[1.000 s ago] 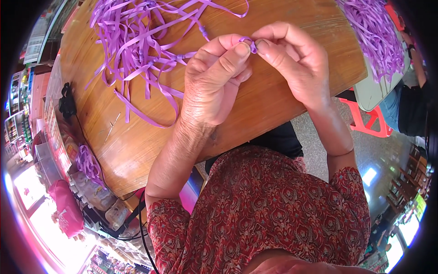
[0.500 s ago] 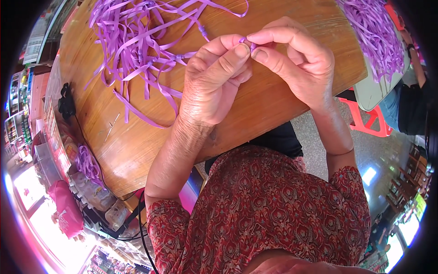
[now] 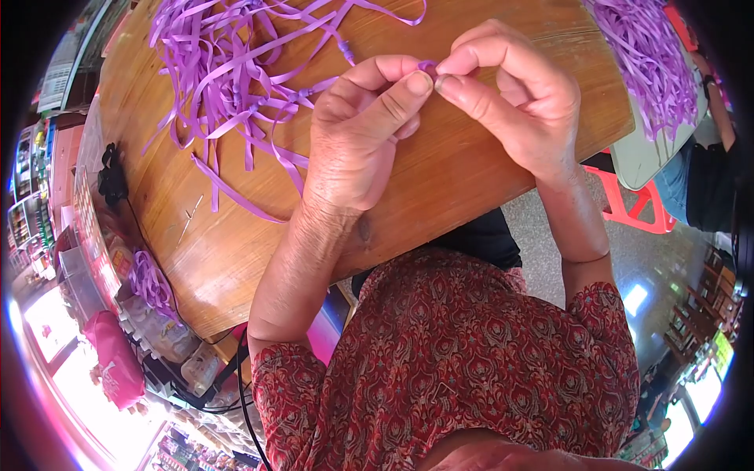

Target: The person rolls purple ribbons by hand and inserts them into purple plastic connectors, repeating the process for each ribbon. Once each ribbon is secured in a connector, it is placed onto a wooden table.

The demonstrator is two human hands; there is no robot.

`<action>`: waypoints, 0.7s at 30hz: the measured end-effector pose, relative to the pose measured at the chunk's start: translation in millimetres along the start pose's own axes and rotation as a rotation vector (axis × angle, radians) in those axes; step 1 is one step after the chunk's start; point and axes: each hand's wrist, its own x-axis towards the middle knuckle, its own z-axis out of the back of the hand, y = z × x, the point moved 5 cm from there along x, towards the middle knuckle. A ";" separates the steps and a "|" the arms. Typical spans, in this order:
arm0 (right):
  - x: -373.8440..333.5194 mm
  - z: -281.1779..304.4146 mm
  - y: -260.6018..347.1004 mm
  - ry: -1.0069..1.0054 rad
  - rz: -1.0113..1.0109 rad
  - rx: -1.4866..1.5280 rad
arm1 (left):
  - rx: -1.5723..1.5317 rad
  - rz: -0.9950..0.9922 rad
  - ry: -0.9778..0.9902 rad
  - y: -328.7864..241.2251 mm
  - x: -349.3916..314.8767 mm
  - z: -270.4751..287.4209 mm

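Observation:
Above the wooden table, my left hand (image 3: 365, 129) pinches a purple ribbon (image 3: 426, 67) between thumb and forefinger. Only a small loop of it shows past the fingertips; the rest is hidden in the hand. Close against it, my right hand (image 3: 518, 102) has thumb and forefinger pinched at the ribbon's end, the other fingers curled. The fingertips of both hands nearly meet. Behind my left hand lies a tangled heap of purple ribbons (image 3: 212, 78), some with small knots or clips along them; a few strands trail toward my left wrist.
The wooden table (image 3: 440, 196) fills the middle. More purple ribbons (image 3: 644, 63) hang over a pale surface (image 3: 636, 166) at the right, near another person's arm (image 3: 716, 110). A red stool (image 3: 628, 204) stands below. At left are a black cable (image 3: 135, 216) and a small purple ribbon bundle (image 3: 151, 279).
My right hand has risen slightly and its forefinger and thumb have shifted on the ribbon. The purple loop between the fingertips shows less. My left hand has moved slightly left.

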 end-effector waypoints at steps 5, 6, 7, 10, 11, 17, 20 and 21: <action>-3.1 5.7 -14.8 -0.099 -0.166 0.263 | 0.325 -0.142 -0.047 -9.8 -4.0 -8.4; -3.5 5.3 -15.5 -0.085 -0.168 0.231 | 0.390 -0.163 -0.060 -10.5 -4.8 -8.4; -3.9 5.0 -16.1 -0.072 -0.172 0.198 | 0.390 -0.161 -0.059 -9.9 -5.2 -9.3; -5.1 5.8 -17.0 -0.067 -0.164 0.153 | 0.410 -0.161 -0.104 -10.9 -6.1 -11.1; -5.3 6.1 -17.5 -0.068 -0.166 0.153 | 0.471 -0.184 -0.109 -12.9 -6.7 -12.8; -5.8 7.1 -18.8 -0.102 -0.191 0.207 | 0.471 -0.171 -0.136 -15.8 -9.3 -11.4; 1.1 9.3 -35.0 -0.093 -0.179 0.184 | 0.454 -0.185 -0.164 -14.6 -9.4 -12.7; 13.1 11.5 -36.1 -0.029 0.294 0.281 | 0.455 -0.180 -0.189 -13.4 -9.0 -13.5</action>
